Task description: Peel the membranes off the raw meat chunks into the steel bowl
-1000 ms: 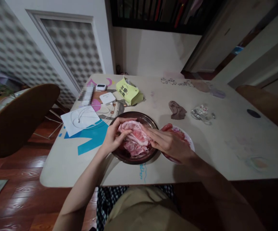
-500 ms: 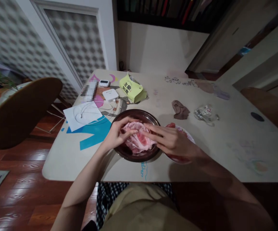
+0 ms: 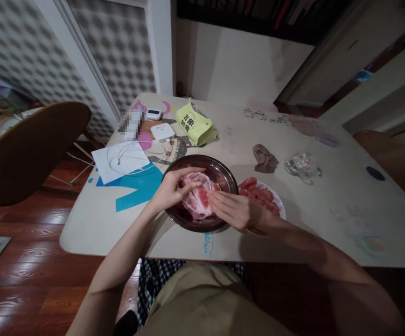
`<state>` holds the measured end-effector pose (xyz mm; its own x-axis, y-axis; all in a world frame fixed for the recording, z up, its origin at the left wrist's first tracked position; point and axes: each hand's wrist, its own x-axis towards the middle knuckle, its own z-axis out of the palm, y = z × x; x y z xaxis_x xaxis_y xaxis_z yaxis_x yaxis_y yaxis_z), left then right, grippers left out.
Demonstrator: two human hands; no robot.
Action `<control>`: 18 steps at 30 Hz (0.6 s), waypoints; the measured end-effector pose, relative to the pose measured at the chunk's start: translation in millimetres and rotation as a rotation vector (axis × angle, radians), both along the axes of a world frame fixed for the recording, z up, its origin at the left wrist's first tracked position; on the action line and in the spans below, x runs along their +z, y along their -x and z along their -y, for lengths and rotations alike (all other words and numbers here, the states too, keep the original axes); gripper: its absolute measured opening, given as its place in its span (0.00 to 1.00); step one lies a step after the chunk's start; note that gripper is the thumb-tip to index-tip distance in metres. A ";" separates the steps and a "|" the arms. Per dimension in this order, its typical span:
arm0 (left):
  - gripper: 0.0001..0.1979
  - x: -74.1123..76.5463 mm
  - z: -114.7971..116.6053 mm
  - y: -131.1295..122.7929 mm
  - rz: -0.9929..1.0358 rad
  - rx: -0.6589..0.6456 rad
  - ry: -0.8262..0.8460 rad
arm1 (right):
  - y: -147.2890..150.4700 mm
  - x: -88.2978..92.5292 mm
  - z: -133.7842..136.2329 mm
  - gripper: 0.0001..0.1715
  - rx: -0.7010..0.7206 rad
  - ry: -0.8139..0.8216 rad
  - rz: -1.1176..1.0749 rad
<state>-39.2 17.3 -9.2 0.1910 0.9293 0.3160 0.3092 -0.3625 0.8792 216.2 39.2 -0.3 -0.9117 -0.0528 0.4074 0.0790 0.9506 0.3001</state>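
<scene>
Head view, frame centre — gripping the pink meat point(image 3: 198, 201) in the dark bowl point(image 3: 219, 169) with the left hand point(image 3: 169, 190), fingers curled over it; pressing the right hand point(image 3: 235, 211) open and flat against its right side — just left of the white plate point(image 3: 281, 207).

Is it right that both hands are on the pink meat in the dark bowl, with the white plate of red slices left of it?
Not quite. The head view shows the white plate of red slices on the dark bowl's right, not left. The left hand and right hand are on the pink meat in that bowl.
</scene>
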 end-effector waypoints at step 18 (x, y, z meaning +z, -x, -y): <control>0.20 -2.9 0.2 -1.7 -0.013 0.044 -0.132 | 4.4 18.5 -4.2 0.15 -0.075 0.384 -0.205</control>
